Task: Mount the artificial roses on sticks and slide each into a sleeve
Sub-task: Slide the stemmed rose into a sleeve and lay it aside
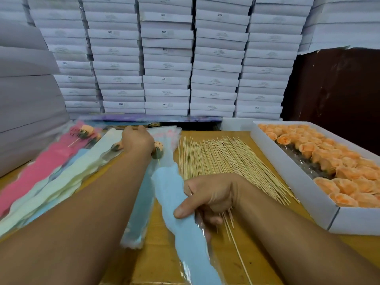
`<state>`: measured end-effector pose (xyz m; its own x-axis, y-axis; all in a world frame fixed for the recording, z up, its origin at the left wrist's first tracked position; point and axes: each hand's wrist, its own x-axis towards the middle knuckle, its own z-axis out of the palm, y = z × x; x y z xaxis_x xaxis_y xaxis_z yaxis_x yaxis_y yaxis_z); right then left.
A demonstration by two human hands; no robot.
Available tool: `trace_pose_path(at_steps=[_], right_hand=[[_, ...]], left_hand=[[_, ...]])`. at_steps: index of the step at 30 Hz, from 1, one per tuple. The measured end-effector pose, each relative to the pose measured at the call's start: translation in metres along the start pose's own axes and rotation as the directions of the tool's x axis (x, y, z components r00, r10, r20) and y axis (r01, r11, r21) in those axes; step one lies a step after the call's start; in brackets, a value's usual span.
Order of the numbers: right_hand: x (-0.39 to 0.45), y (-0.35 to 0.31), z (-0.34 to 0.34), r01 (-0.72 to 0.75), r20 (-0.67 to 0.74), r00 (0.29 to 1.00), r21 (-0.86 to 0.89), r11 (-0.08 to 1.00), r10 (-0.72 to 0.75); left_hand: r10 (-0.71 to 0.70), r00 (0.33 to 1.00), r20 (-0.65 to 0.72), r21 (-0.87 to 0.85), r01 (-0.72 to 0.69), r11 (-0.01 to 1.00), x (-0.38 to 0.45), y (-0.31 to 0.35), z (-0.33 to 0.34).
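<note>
1. Pink, cream and pale blue sleeves (47, 171) lie fanned across the left of the wooden table (162, 243); one pink sleeve at the far left holds a finished rose (87, 129) on its stick, blurred.
2. Left hand (136, 140) reaches to the far edge of the sleeve pile, knuckles up and fingers curled down; what they hold is hidden behind the hand and cannot be told.
3. Peach rose (158, 145) on a stick sits inside the clear top of a blue sleeve (174, 194), just beside the left wrist; its lower stick is hidden by the blue paper.
4. Right hand (209, 196) grips the middle of that blue sleeve, thumb pressed on top and fingers curled beneath; the sleeve's lower end is cut off by the bottom edge.
5. Bamboo sticks (226, 159) lie in a loose flat bundle on the table, partly covered by the right hand.
6. White tray-like box (320, 204) at right holds rows of loose peach rose heads (347, 171); a bare patch of crinkled lining shows along its near wall, and its right side is cut off.
7. Stacked white cartons (166, 64) fill the background; their labels are too small to read fully.
</note>
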<state>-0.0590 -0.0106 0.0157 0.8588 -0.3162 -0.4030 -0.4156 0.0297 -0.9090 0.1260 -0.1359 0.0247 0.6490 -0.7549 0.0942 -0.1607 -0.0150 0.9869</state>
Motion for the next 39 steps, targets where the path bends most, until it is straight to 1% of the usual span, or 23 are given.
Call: trace_pose_path(at_steps=[2, 5, 7, 9, 12, 13, 16, 17, 18, 19, 21, 23, 24, 26, 27, 28, 32, 36, 39], right_hand=[[0.003, 0.003, -0.001, -0.006, -0.075, 0.997, 0.015, 1.0, 0.007], [0.002, 0.004, -0.002, 0.024, -0.115, 0.993, 0.044, 0.999, -0.019], [0.002, 0.003, -0.004, 0.042, -0.158, 0.987, 0.053, 0.998, -0.033], [0.0, 0.004, -0.006, 0.078, -0.224, 0.972, 0.049, 0.996, -0.065], [-0.004, 0.004, -0.01, 0.122, -0.305, 0.949, 0.111, 0.986, -0.083], [-0.005, 0.004, -0.011, 0.139, -0.341, 0.936, 0.129, 0.982, -0.087], [-0.004, 0.005, -0.013, 0.179, -0.453, 0.887, 0.158, 0.971, -0.09], [-0.003, 0.005, -0.014, 0.2, -0.489, 0.867, 0.167, 0.965, -0.095], [-0.002, 0.005, -0.015, 0.217, -0.522, 0.848, 0.175, 0.96, -0.096], [-0.001, 0.005, -0.015, 0.235, -0.549, 0.83, 0.181, 0.955, -0.1], [0.001, 0.004, -0.015, 0.267, -0.589, 0.801, 0.193, 0.944, -0.106], [0.003, 0.003, -0.015, 0.289, -0.623, 0.774, 0.193, 0.938, -0.111], [0.004, 0.003, -0.015, 0.297, -0.639, 0.761, 0.189, 0.936, -0.112], [0.005, 0.003, -0.017, 0.311, -0.664, 0.739, 0.191, 0.931, -0.111], [0.005, 0.004, -0.018, 0.318, -0.675, 0.73, 0.196, 0.928, -0.107], [0.005, 0.004, -0.018, 0.324, -0.684, 0.722, 0.201, 0.925, -0.104], [0.005, 0.006, -0.021, 0.343, -0.692, 0.713, 0.204, 0.917, -0.113], [0.004, 0.007, -0.023, 0.327, -0.687, 0.719, 0.196, 0.924, -0.109], [0.002, 0.008, -0.025, 0.31, -0.678, 0.73, 0.222, 0.924, -0.082]], left_hand=[[-0.001, 1.0, -0.014, 0.036, 0.002, 0.999, 0.003, 0.002, 0.001], [0.003, 1.0, 0.011, 0.032, -0.004, 0.999, 0.007, 0.004, 0.002], [0.027, 1.0, 0.008, 0.079, -0.028, 0.996, 0.011, 0.01, 0.0], [0.023, 0.995, 0.098, 0.116, -0.034, 0.993, 0.015, 0.019, -0.003], [-0.073, 0.963, 0.261, 0.107, 0.046, 0.993, 0.011, 0.033, -0.018], [-0.078, 0.95, 0.301, 0.125, 0.042, 0.991, 0.008, 0.036, -0.024], [-0.035, 0.908, 0.417, 0.16, -0.035, 0.987, -0.009, 0.038, -0.047], [-0.047, 0.88, 0.472, 0.139, -0.022, 0.99, -0.017, 0.035, -0.056], [-0.077, 0.837, 0.541, 0.112, 0.019, 0.994, -0.026, 0.03, -0.065], [-0.11, 0.78, 0.616, 0.096, 0.064, 0.993, -0.036, 0.025, -0.075], [-0.165, 0.644, 0.747, 0.115, 0.12, 0.986, -0.06, 0.017, -0.092], [-0.186, 0.531, 0.826, 0.151, 0.11, 0.982, -0.085, 0.012, -0.106], [-0.181, 0.489, 0.853, 0.151, 0.1, 0.983, -0.097, 0.01, -0.11], [-0.163, 0.439, 0.884, 0.136, 0.091, 0.986, -0.115, 0.007, -0.114], [-0.149, 0.429, 0.891, 0.121, 0.091, 0.988, -0.12, 0.004, -0.113], [-0.141, 0.434, 0.89, 0.109, 0.097, 0.989, -0.123, 0.001, -0.111], [-0.134, 0.501, 0.855, 0.068, 0.149, 0.986, -0.124, -0.005, -0.106], [-0.143, 0.544, 0.827, 0.063, 0.163, 0.985, -0.117, -0.011, -0.103], [-0.145, 0.599, 0.788, 0.065, 0.152, 0.986, -0.102, -0.013, -0.102]])
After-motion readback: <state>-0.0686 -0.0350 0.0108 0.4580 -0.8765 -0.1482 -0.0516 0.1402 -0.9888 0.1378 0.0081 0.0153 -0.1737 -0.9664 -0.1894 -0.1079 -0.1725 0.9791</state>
